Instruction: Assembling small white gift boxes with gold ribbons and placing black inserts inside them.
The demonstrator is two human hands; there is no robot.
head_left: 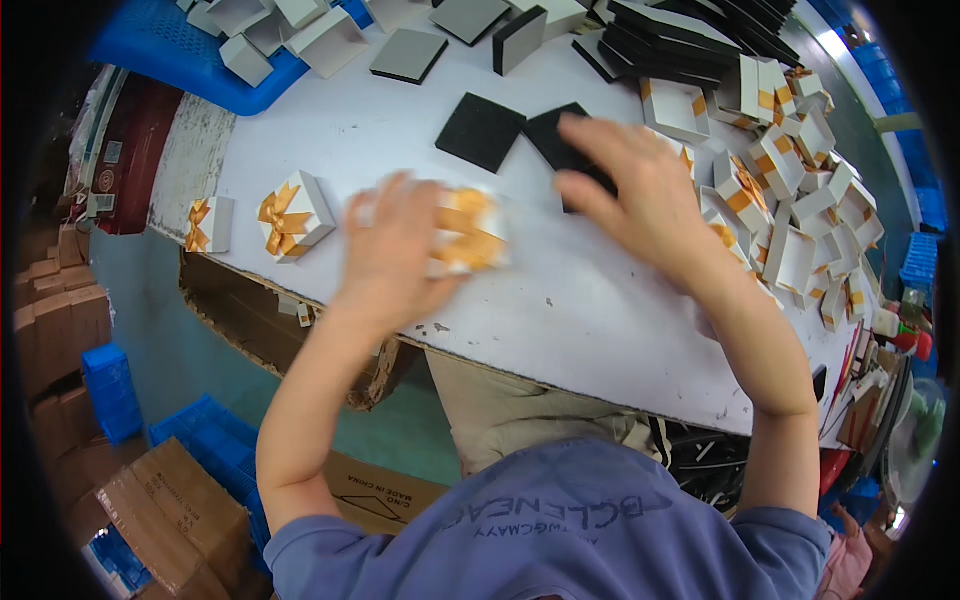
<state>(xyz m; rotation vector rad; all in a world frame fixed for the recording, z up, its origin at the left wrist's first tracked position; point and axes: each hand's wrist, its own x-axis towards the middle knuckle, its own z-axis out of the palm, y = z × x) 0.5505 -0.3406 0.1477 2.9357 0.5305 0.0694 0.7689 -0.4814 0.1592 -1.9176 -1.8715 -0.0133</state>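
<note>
My left hand [385,250], smeared by motion, is closed around the left side of a small white gift box [470,232] with a gold ribbon bow on top. The box is blurred too. Over the table's middle my right hand [645,190] has its thumb and fingers apart, with nothing visibly held. Its fingertips are over a black square foam pad [552,135] and cover part of it; whether they touch it I cannot tell. Another black pad [481,132] lies against its left corner. Two more bowed boxes, one tilted [295,217] and one smaller [209,224], stand at the left.
At the right lies a heap of white box parts with gold ribbon [790,255]. Stacked dark pads [660,45] and a grey-topped pad [409,55] are at the back. A blue basket [225,88] holds white boxes. Below the table's left edge is an open cardboard carton [240,315].
</note>
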